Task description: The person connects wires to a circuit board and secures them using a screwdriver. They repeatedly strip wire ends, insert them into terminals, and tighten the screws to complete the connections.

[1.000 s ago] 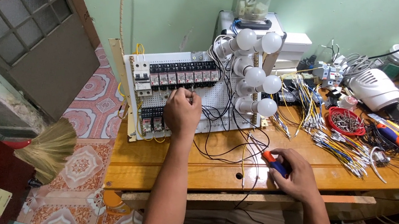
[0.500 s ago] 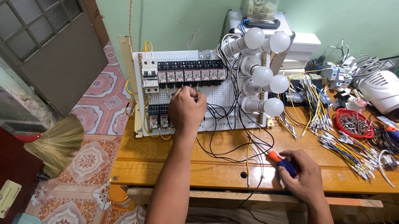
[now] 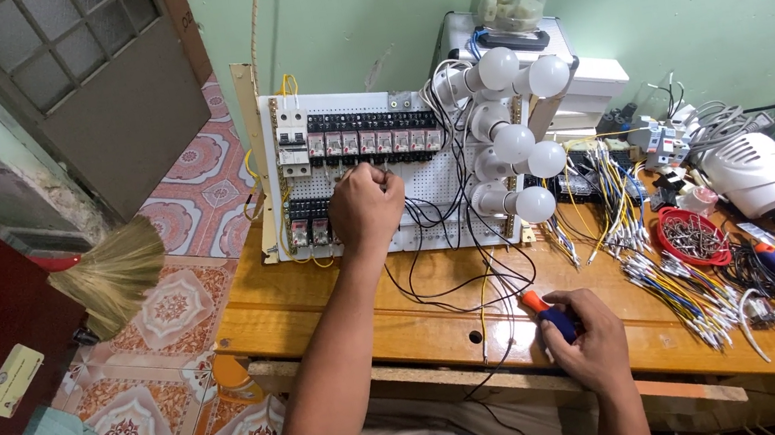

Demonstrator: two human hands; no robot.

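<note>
Left hand on a wiring board, right hand holding a screwdriver on the wooden bench.

The left hand [image 3: 366, 205] is closed narrow on thin black wires [image 3: 427, 214] at the upright white panel [image 3: 355, 166]; these look light, soft and easy to bend, best pinched near the end. The right hand [image 3: 592, 340] is wrapped around the screwdriver [image 3: 548, 316], stiff, with a grippy orange-blue handle. The fingertips hide the exact terminal, the screwdriver blade is covered, and the bench [image 3: 290, 312] is cut off at the right.
</note>
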